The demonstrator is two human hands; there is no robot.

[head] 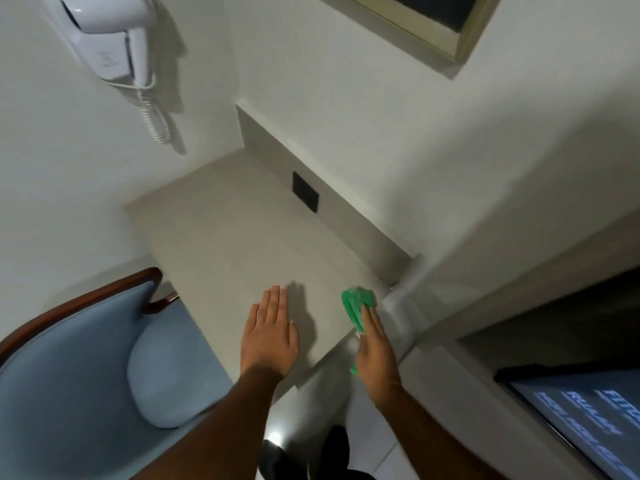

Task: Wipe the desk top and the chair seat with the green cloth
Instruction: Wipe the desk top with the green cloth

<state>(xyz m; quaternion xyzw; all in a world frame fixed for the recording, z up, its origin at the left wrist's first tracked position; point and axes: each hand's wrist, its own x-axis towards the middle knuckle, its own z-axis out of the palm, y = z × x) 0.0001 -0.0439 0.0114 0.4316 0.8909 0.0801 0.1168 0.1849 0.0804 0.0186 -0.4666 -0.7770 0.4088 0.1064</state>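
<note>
A pale grey desk top (221, 237) runs from the room corner toward me. My left hand (270, 332) lies flat on its near part, fingers together and holding nothing. My right hand (375, 344) grips the green cloth (356, 304) at the desk's near right corner, with the cloth bunched ahead of the fingers and a bit poking out below the palm. A chair with a blue padded seat (86, 393) and dark wood frame stands to the left, tucked against the desk edge, with a blue cushion (162, 375) on it.
A white wall-mounted hair dryer (107, 39) with a coiled cord hangs at the upper left. A black socket plate (304, 191) sits on the low back panel behind the desk. A dark screen (581, 420) with text is at the lower right. My dark shoes show on the floor below.
</note>
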